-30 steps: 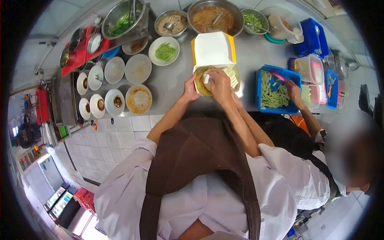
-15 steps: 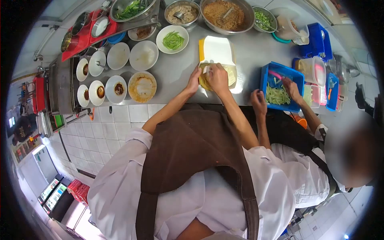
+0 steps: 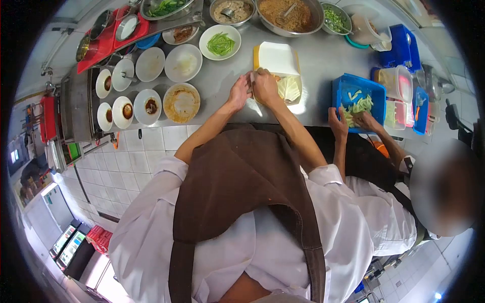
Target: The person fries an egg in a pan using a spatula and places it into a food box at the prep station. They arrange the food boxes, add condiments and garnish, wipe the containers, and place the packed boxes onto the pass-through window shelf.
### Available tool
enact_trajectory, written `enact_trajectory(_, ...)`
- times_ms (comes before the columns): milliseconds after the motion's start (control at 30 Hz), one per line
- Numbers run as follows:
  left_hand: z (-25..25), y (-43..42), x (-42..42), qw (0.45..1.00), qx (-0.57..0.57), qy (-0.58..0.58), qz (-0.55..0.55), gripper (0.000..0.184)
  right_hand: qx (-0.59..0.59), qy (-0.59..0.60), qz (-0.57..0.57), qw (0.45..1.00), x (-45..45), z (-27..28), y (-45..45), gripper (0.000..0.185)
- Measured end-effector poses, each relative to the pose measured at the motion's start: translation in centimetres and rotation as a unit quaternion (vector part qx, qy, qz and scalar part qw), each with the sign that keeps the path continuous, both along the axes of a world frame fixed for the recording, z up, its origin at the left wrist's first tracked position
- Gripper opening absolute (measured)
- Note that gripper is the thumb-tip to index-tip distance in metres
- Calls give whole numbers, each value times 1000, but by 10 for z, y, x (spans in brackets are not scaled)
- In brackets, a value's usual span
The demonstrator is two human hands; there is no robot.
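Note:
An open takeaway box (image 3: pixel 276 57), yellow outside and white inside, lies on the steel counter with its lid folded back. Pale green cabbage (image 3: pixel 289 89) shows in its base; my right hand hides the left part. My right hand (image 3: pixel 265 87) is over the box's left side, fingers pinched together. Close by on the left, my left hand (image 3: pixel 240 92) has its fingers drawn together, almost meeting the right fingertips. A small whitish piece shows between the two hands, too small to name.
White bowls (image 3: pixel 150 64) stand at left, some with dark sauce. Behind are a plate of green vegetable strips (image 3: pixel 220 44) and a big bowl of brown crumbly food (image 3: pixel 298 19). At right, a co-worker's hands (image 3: pixel 368 122) are in a blue bin (image 3: pixel 359 80) of cut vegetables.
My right hand has moved up and left from inside the box to its left edge, uncovering more cabbage. My left hand has shifted slightly left. The co-worker's hands moved lower in the bin.

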State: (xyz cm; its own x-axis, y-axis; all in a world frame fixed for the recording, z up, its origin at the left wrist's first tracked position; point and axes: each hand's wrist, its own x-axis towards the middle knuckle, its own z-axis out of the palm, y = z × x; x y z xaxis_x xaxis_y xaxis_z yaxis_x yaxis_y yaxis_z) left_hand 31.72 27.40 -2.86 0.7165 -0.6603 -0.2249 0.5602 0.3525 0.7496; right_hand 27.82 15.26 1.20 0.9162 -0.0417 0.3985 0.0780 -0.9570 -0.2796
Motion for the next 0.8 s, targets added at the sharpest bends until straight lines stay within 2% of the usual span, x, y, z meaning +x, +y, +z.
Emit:
enact_trajectory(67, 2, 2, 5, 999, 18, 46, -14, 59, 36, -20, 13, 999, -2, 8, -2, 12)
enact_trajectory(167, -3, 6, 10, 999, -3, 24, -36, 58, 18, -10, 62, 998, -1, -5, 3, 10)
enact_trajectory(333, 4, 8, 14, 999, 10, 30, -39, 60, 82, -26, 20, 996, -22, 15, 0, 7)
enact_trajectory(367, 5, 10, 15, 999, 16, 22, -44, 61, 108, -28, 21, 994, -26, 13, 1, 6)
enact_trajectory(400, 8, 12, 14, 998, 18, 25, -46, 61, 78, 1, 28, 997, -25, -4, 2, 6)
enact_trajectory(500, 13, 14, 17, 996, 27, 9, -80, 64, 51, -20, 56, 997, -30, -31, 6, 8)
enact_trajectory(533, 14, 14, 20, 996, 23, 12, -81, 65, 43, 4, 11, 999, -30, -36, 4, 11)
enact_trajectory(667, 16, 19, 18, 994, 40, 34, -93, 67, 129, -78, 9, 989, -47, 13, -2, 13)
enact_trajectory(800, 14, 23, 18, 992, 53, 42, -109, 62, 85, 1, 27, 996, -47, -14, 8, 14)
